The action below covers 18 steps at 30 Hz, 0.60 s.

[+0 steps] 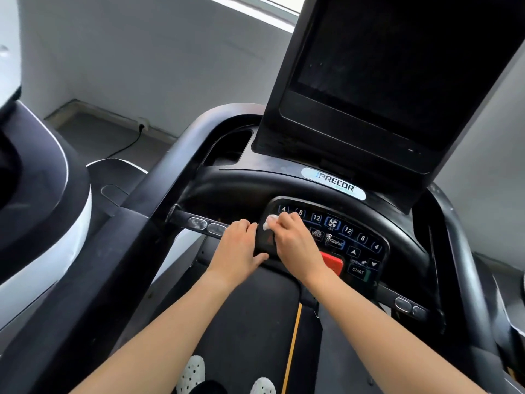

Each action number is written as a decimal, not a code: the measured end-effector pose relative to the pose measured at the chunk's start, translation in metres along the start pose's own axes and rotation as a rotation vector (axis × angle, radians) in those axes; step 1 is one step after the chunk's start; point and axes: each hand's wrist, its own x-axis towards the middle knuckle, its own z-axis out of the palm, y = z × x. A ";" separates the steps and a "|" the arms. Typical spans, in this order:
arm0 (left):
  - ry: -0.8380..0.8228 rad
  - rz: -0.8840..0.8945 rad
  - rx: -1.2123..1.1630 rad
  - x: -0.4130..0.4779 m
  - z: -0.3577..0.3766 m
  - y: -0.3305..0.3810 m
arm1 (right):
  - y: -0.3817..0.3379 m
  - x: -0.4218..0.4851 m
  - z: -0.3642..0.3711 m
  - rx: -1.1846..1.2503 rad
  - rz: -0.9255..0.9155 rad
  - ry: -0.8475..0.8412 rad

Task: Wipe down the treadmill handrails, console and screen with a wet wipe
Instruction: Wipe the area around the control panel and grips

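**A:** How far along? Hard to call from a single look.

**B:** Somewhere in the console part, going by the wipe. Wet wipe (269, 222) bunched small and pressed on the keypad (348, 237), up and left of the red stop button (333, 265), at the "4" end of the top row. Keys above and right of the stop button probably left to do (no wet sheen showing either way, so only a guess).

**A:** And the screen? Handrails?

**B:** Screen (383, 69) way above the stop button, dark, with pale specks and smudges, so likely not wiped yet. Left handrail (170, 177) and right handrail (466, 251) well out to either side of the button. Impossible to say cleaned or not.

**A:** Hands?

**B:** Right hand (292, 243) just left of the stop button, knuckles up, fingers curled and pinching the wipe down onto the keys, wrist covering the button's left edge. Left hand (241, 248) further left, nearly touching the right one, fingers hooked over the grip bar (199, 223) at the bar's join with the keypad, thumb stretched along the keypad's lower edge. Bracing rather than wiping, probably.
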 end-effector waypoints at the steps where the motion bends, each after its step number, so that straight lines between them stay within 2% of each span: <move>1: 0.013 0.006 0.017 -0.003 0.000 -0.002 | 0.002 -0.001 -0.002 -0.019 -0.050 -0.044; 3: 0.016 0.023 0.044 -0.006 0.001 -0.007 | 0.010 0.005 -0.008 -0.021 -0.047 -0.069; 7: -0.015 0.010 0.025 -0.005 -0.004 -0.008 | 0.016 0.023 -0.015 0.077 0.267 0.195; 9: -0.034 0.006 0.016 -0.006 -0.006 -0.007 | 0.009 0.026 -0.010 0.085 0.320 0.246; 11: -0.034 0.002 0.007 -0.007 -0.008 -0.005 | -0.001 0.020 -0.004 0.077 0.255 0.196; 15: -0.038 0.019 0.013 -0.010 -0.013 -0.003 | -0.001 0.003 0.000 0.000 -0.045 -0.011; 16: -0.040 0.028 0.014 -0.011 -0.015 -0.004 | 0.002 0.004 -0.001 -0.015 -0.058 -0.024; 18: -0.065 0.055 0.024 -0.013 -0.018 -0.007 | 0.004 0.009 -0.003 0.004 0.091 0.042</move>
